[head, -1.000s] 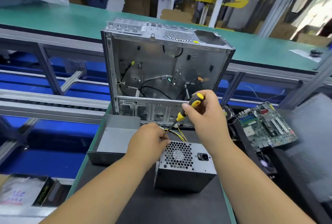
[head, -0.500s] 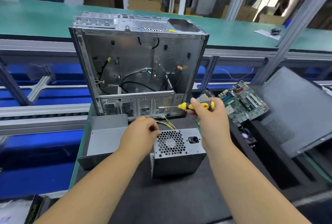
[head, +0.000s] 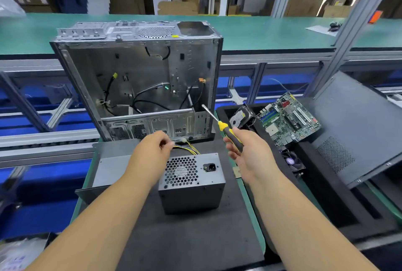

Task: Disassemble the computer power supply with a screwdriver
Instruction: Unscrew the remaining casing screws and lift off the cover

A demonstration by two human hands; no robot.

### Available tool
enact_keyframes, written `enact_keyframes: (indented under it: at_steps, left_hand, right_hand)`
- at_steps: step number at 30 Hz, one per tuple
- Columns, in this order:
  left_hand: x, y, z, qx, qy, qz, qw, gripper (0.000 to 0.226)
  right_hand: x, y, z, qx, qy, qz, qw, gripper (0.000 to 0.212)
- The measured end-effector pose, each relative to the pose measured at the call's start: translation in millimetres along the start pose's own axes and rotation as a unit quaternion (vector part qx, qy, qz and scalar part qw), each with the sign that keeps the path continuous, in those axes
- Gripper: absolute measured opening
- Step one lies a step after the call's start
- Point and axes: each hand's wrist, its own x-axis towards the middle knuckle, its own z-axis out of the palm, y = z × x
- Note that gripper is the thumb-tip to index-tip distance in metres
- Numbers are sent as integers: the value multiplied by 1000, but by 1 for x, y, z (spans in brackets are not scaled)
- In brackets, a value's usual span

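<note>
A grey power supply [head: 191,192] with a honeycomb fan grille and a socket stands on the black mat [head: 195,240]. Its yellow and black cables [head: 189,148] run from its back. My left hand [head: 152,151] is closed on these cables just behind the unit's left top corner. My right hand [head: 248,153] is to the right of the unit, above the mat's edge, and grips a yellow-and-black screwdriver [head: 226,129] whose tip points up and left, in the air.
An open, emptied computer case [head: 139,79] stands upright behind the power supply. A grey metal cover [head: 108,166] lies left of it. In the black tray [head: 326,205] on the right are a hard drive [head: 241,116], a motherboard [head: 289,120], a fan [head: 291,162] and a side panel [head: 359,131].
My right hand has lifted the screwdriver off the power supply's top back edge and swung it right, tip now pointing up-left. My left hand stays at the cables.
</note>
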Motion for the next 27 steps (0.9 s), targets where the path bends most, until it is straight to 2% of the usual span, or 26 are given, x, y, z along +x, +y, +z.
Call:
enact_keyframes:
  at_steps: [2,5,7,10,15,20,24,27]
  left_hand:
    - [-3,12,5,-98,-6,-42,994,19]
    - [-8,39,19,-236,-32,-96,967,17]
    - [-12,60,29,-299,-56,-102,947,14]
    - [-20,95,46,-332,-101,-65,935,17]
    - [-42,150,94,-252,-157,28,954,21]
    - [-58,174,160,-109,-225,83,965,19]
    - [-66,174,204,-24,-257,97,961,19]
    - [-72,171,228,2,-280,79,957,19]
  right_hand:
    - [3,-3,-12,-19,-3,1,1000,16]
    - [4,-9,-29,1,-36,-11,999,15]
    - [6,-14,-41,-3,-49,-21,999,19]
    - [8,-21,-64,-29,-64,-45,997,19]
    - [12,-30,-114,-52,-56,-74,994,13]
    - [15,-32,-163,-47,-26,-63,997,12]
    - [16,-31,-195,-41,-19,-47,998,13]
    - [18,-32,-215,-35,-14,-35,999,12]
